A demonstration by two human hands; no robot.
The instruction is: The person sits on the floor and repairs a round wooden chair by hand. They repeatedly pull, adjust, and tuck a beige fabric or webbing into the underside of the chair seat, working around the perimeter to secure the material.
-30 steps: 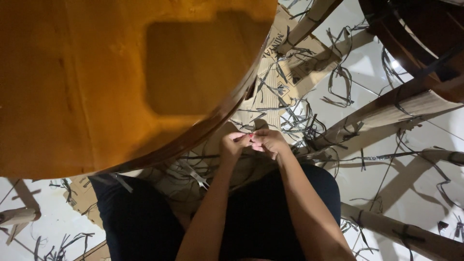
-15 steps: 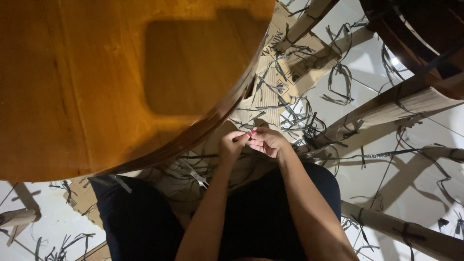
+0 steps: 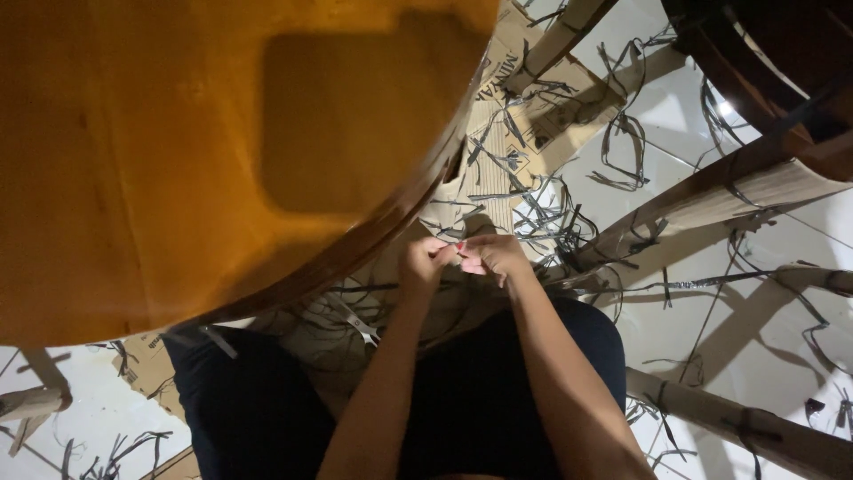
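The two hands are meeting just below the rim of the large round orange-brown wooden tabletop (image 3: 178, 151), fingertips pressed together over something small. The left hand (image 3: 425, 267) is curled with its fingers bent inward, and the right hand (image 3: 494, 256) is pinching toward it with red-painted nails showing. What they are gripping is too small and dark to make out with certainty; it is probably one of the thin dark strips (image 3: 533, 209) lying in a tangle over the flattened brown cardboard sheet (image 3: 506, 89) right beyond the knuckles.

To do this fine pinching well, the person is likely best served by keeping both wrists steady and close, holding the piece near its end with the fingertips, and pulling evenly rather than jerking, since a thin strip could tear or slip.

The person is sitting with dark trousers (image 3: 258, 409) under the forearms. Further out, long cardboard-wrapped wooden legs (image 3: 711, 196) are lying across the white tiled floor (image 3: 711, 338), with more dark strips scattered among them.

Against the frame half a second back, the hands are staying in nearly the same spot, fingers still together; only the view is shifting very slightly.
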